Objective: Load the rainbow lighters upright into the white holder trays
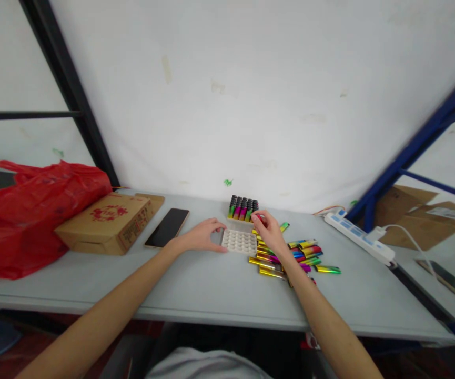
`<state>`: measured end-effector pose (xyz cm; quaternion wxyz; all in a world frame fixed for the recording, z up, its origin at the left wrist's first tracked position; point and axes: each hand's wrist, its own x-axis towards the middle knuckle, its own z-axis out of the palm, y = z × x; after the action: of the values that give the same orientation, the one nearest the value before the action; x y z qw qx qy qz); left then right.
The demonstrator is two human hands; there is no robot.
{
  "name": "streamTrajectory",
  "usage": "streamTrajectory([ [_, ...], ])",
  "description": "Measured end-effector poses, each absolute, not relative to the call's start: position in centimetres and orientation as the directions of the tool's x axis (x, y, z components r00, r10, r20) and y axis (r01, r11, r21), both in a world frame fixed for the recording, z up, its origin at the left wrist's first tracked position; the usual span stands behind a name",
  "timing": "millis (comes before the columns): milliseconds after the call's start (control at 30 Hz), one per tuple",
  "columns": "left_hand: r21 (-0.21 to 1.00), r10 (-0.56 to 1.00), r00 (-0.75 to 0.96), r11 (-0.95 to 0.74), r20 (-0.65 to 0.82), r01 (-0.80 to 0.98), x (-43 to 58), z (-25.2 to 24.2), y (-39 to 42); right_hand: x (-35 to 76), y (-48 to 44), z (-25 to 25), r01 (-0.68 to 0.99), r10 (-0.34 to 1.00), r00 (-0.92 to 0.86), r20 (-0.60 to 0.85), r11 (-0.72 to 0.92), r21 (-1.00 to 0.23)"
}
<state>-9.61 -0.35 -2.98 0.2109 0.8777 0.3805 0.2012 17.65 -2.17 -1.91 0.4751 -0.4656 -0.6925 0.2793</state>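
A white tray (238,241) with rows of round hollows lies on the table, its clear back flap raised. At its left side is my left hand (205,235), thumb at the near corner and fingers at the far one, gripping the edge. My right hand (269,230) is pinched over the tray's far right corner, on a lighter (259,217) of which only a red bit shows. Behind the tray stands a block of upright lighters (243,208) with black tops and yellow, green and pink bodies. Loose shiny lighters (270,265) lie piled under and around my right forearm.
To the left lie a dark phone (169,227), a cardboard box (107,223) and a red plastic bag (41,210). A white power strip (359,238) runs along the right side, with cardboard (416,218) beyond the blue frame (404,150). A white wall closes the back.
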Motion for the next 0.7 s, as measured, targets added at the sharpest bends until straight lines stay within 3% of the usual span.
streamTrajectory([
  [100,0.517,0.752,0.632,-0.623,0.189,0.587,-9.6,-2.9,-0.5,17.1,-2.6,-2.0,0.454,0.904,-0.026,0.426,0.391,-0.801],
  [433,0.499,0.747,0.636,-0.634,0.195,0.591,-9.6,-3.0,-0.3,15.6,-3.0,-2.3,0.512,0.906,-0.011,0.424,0.369,-0.776],
  [700,0.512,0.752,0.630,-0.624,0.191,0.590,-9.6,-3.0,-0.3,15.4,-3.2,-2.0,0.476,0.866,-0.234,0.442,0.498,-0.725],
])
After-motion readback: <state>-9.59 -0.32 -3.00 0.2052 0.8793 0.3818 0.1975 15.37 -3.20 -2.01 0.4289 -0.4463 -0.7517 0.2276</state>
